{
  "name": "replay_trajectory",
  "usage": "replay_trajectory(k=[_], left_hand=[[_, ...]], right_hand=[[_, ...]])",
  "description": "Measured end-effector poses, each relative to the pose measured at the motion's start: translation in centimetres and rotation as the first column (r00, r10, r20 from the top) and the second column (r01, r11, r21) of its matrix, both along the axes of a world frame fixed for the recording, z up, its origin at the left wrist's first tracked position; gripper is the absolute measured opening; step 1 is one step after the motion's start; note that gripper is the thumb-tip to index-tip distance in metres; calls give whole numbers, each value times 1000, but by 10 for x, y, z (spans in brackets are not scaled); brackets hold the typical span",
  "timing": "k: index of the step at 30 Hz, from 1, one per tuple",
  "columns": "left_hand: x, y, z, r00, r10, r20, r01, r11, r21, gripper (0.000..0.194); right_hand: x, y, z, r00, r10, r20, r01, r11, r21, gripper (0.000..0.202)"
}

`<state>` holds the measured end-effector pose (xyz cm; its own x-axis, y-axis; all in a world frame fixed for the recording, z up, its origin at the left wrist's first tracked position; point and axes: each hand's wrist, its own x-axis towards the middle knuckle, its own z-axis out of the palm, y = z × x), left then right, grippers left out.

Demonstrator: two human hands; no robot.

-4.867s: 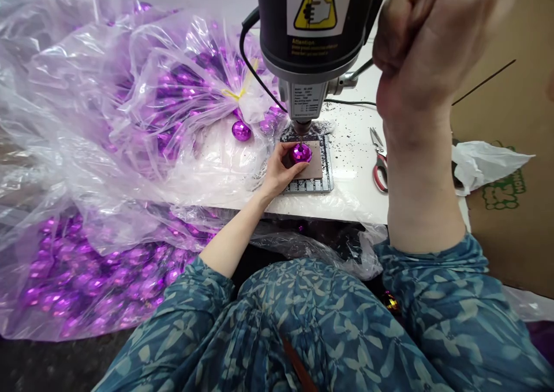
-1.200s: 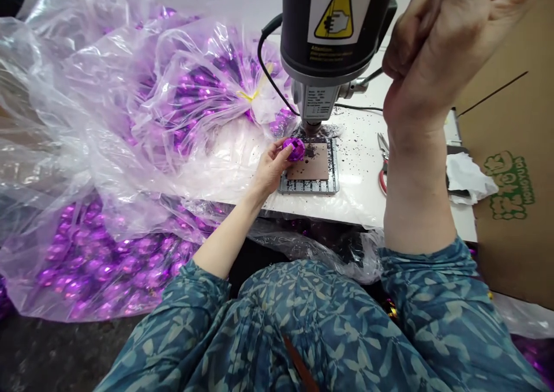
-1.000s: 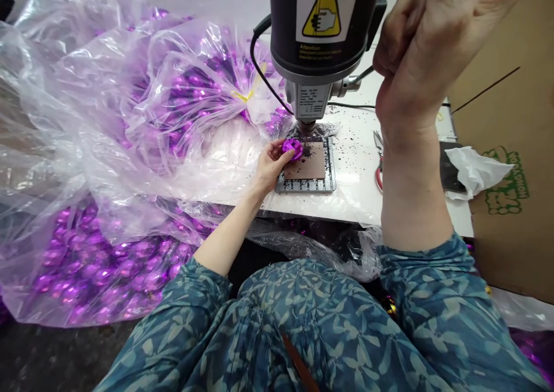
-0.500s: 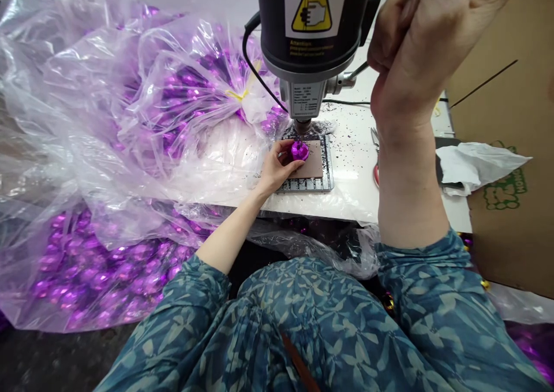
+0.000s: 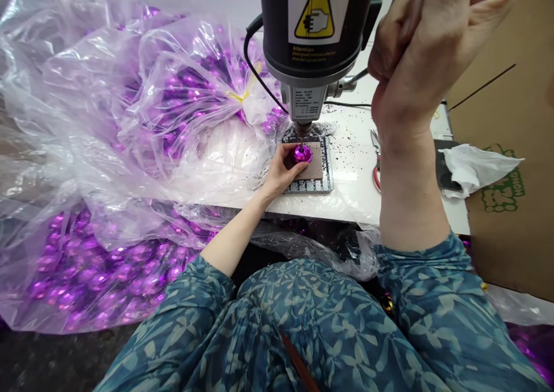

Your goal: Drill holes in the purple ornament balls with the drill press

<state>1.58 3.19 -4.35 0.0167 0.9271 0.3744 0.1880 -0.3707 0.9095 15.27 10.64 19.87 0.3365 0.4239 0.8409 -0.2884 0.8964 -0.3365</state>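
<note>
Between thumb and fingers my left hand (image 5: pixel 281 170) grips a shiny purple faceted ball (image 5: pixel 303 153). It sits on a brown square board (image 5: pixel 315 170) over the grey slotted base plate (image 5: pixel 328 185) of a bench drill press (image 5: pixel 318 45). The thin drill bit (image 5: pixel 302 140) comes down at the middle of the ball's top; whether its tip is inside I cannot tell. Raised at the upper right, my right hand (image 5: pixel 437 51) is closed around the feed lever (image 5: pixel 360 75) of the press, whose outer end the hand hides.
Big clear plastic bags (image 5: pixel 86 144) of purple balls fill the left side. Dark shavings lie on the white table around the base. Red-handled scissors (image 5: pixel 376 170), a crumpled white tissue (image 5: pixel 476 164) and a cardboard box (image 5: pixel 511 230) are to the right.
The ball has shifted slightly right and turned in my left fingers, which moved with it. The bit now shows above the ball. My right hand keeps its grip on the lever.
</note>
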Motion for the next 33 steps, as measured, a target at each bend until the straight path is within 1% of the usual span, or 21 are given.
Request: replay_trajectory(k=[2, 4, 8, 10, 13, 15, 18, 20, 22, 25, 27, 31, 33], left_hand=[[1, 0, -1, 1000, 1, 11, -1, 1000, -5, 57], [1, 1, -2, 1000, 6, 16, -6, 1000, -11, 57], [1, 2, -3, 1000, 4, 10, -4, 1000, 6, 57], [0, 2, -4, 1000, -1, -2, 1, 1000, 18, 57], [0, 2, -7, 1000, 0, -6, 0, 999, 33, 56], [0, 2, -8, 1000, -1, -3, 1, 999, 41, 55], [0, 3, -10, 1000, 1, 4, -1, 999, 47, 54], [1, 3, -10, 1000, 2, 14, -3, 999, 48, 54], [1, 4, -9, 1000, 3, 29, -4, 999, 47, 54], [2, 3, -8, 999, 0, 45, -2, 999, 45, 54], [2, 3, -7, 999, 1, 45, -3, 999, 40, 56], [2, 3, -7, 1000, 12, 25, -12, 1000, 21, 57], [2, 3, -8, 1000, 14, 18, -14, 1000, 18, 58]], right_hand=[[-2, -3, -8, 997, -43, -72, 47, 997, 62, 78], [-1, -13, -16, 994, -81, -72, 88, 992, 95, 75], [7, -42, -28, 982, -166, 87, 163, 986, 39, 79], [11, -52, -32, 962, -221, 158, 225, 974, -10, 80], [12, -55, -37, 925, -318, 209, 332, 943, -31, 78], [12, -52, -42, 907, -356, 227, 371, 928, -27, 78], [10, -46, -50, 920, -349, 175, 354, 935, 3, 79], [11, -44, -56, 919, -368, 139, 369, 929, 20, 81], [12, -42, -61, 923, -363, 130, 361, 932, 37, 82], [17, -39, -69, 951, -284, 123, 274, 958, 89, 79], [19, -36, -75, 959, -256, 125, 241, 963, 122, 75], [22, -30, -83, 958, -260, 119, 242, 959, 147, 70], [23, -28, -86, 951, -289, 112, 273, 952, 142, 67]])
